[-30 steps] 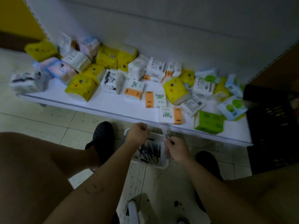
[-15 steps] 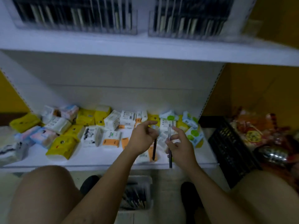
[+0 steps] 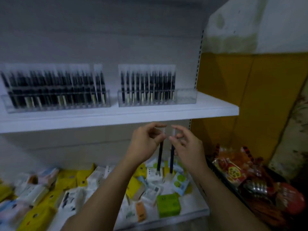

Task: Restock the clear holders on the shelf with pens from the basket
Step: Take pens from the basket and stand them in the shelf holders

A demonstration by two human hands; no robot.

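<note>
Head view: with slim dark pens [image 3: 160, 155] pinched upright in left hand [image 3: 145, 144] and right hand [image 3: 186, 147], lift into empty right end of clear plastic holder [image 3: 186, 97].

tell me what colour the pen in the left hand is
The pen in the left hand is dark, near black, with a clear top; head view.

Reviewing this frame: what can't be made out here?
Head view only.
- Pen basket: outside the frame.
- Left clear plastic holder: cut by the left edge, motion-blurred; pen count unreadable.
- Small wrapped packs on the lower shelf: print blurred.
- Upper ends of the left dark slim pen and right dark slim pen: covered by fingers of the left hand and right hand.
</note>
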